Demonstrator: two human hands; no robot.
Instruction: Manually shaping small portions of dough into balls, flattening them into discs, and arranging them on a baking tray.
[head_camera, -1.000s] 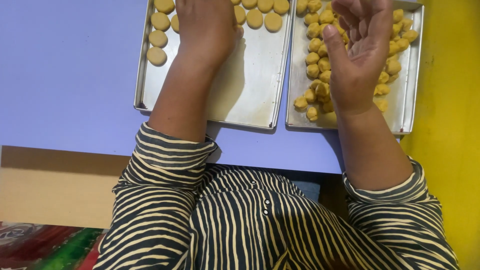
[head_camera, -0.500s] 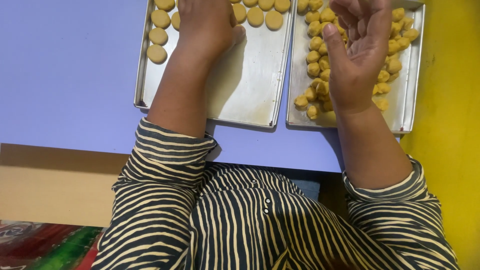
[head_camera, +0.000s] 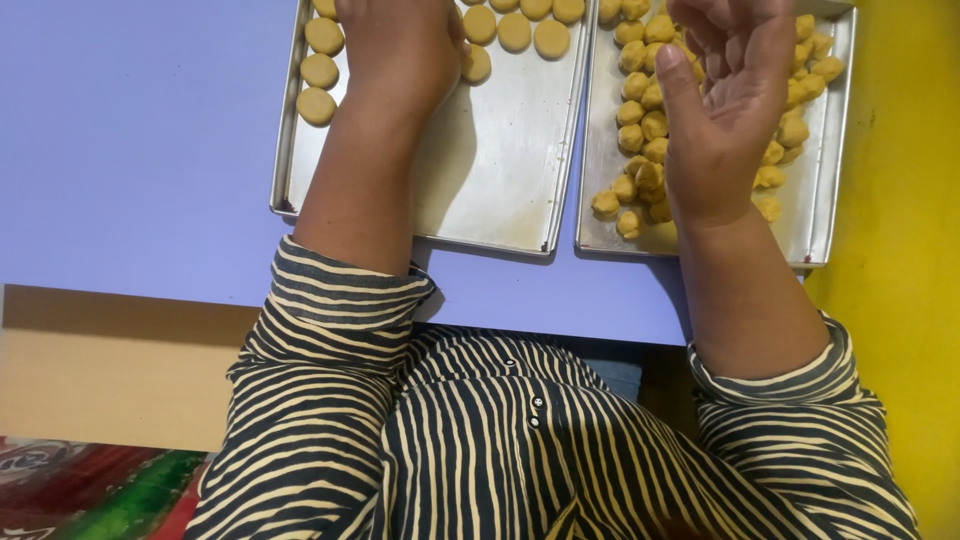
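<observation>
Judging by their look, the dough pieces (head_camera: 640, 130) heaped on the right tray (head_camera: 820, 200) are taken as soft and best pinched lightly at the sides, while the right hand (head_camera: 725, 110) is held open above them and the left hand's (head_camera: 400, 50) grip cannot be told over the left tray (head_camera: 500, 180).

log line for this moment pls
left hand: palm down on left tray, flattened dough discs | right hand: raised, open, over right tray dough balls

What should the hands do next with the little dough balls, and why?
Probably the right hand should pick one dough ball from the heap on the right tray. It hovers open-palmed right above them, while the left tray has bare metal below its flat rounds and the left hand.
</observation>
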